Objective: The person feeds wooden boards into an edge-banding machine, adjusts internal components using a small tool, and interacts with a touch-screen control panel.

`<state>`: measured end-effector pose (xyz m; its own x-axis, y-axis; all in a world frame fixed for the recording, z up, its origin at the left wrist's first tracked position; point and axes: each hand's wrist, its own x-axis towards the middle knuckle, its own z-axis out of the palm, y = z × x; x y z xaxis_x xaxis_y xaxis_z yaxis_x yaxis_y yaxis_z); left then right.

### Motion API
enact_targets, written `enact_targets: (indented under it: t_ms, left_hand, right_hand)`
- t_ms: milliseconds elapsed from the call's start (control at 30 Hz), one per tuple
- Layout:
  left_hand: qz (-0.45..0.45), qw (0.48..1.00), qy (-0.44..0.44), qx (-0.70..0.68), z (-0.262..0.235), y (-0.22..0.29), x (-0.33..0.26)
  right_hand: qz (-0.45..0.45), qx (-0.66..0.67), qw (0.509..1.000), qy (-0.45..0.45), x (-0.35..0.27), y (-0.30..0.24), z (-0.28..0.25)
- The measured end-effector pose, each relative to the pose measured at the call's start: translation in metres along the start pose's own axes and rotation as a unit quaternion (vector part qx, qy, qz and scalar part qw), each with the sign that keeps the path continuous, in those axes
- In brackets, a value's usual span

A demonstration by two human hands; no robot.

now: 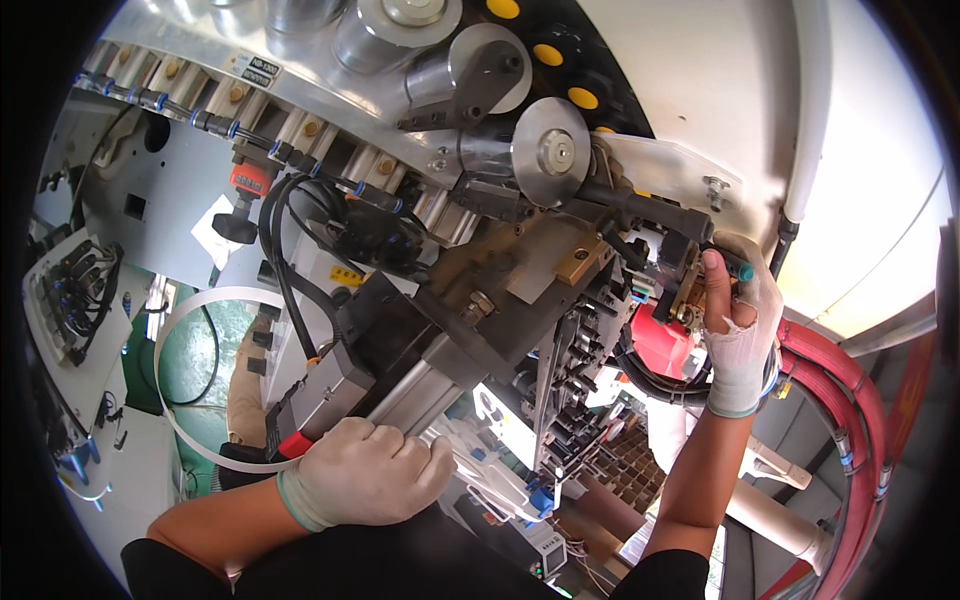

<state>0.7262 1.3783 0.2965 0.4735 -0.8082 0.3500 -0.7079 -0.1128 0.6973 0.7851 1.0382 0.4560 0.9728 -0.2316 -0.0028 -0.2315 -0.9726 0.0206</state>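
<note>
My gloved left grip (372,472) was curled into a fist at seven o'clock, just beside a silver rail (408,388); at three o'clock, my right grip (745,305) was at a teal-tipped rod (741,270), whether closed on it I could not tell.

Pale-gloved left hand (370,475): curled into a fist, beside the lower end of a silver metal rail (412,388).
Pale-gloved right hand (748,325): two fingertips bare, at a small teal-ended cylinder (743,271); grip unclear.
Polished silver metal rollers (553,152): upper centre.
Thin white looped band (161,365): left of the rail.
Thick red hoses (825,385): right of both hands.
</note>
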Motion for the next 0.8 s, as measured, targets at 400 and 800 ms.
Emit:
enact_targets:
  t_ms: [400,800]
  left_hand:
    - [0.01,1.0,0.005,-0.018,0.004,-0.003,-0.002]
    - [0.027,0.999,-0.031,-0.01,-0.008,-0.007,0.007]
  right_hand:
    - [-0.033,-0.117,0.991,-0.049,0.017,-0.001,0.008]
    - [-0.017,-0.102,0.994,-0.033,0.027,0.013,0.024]
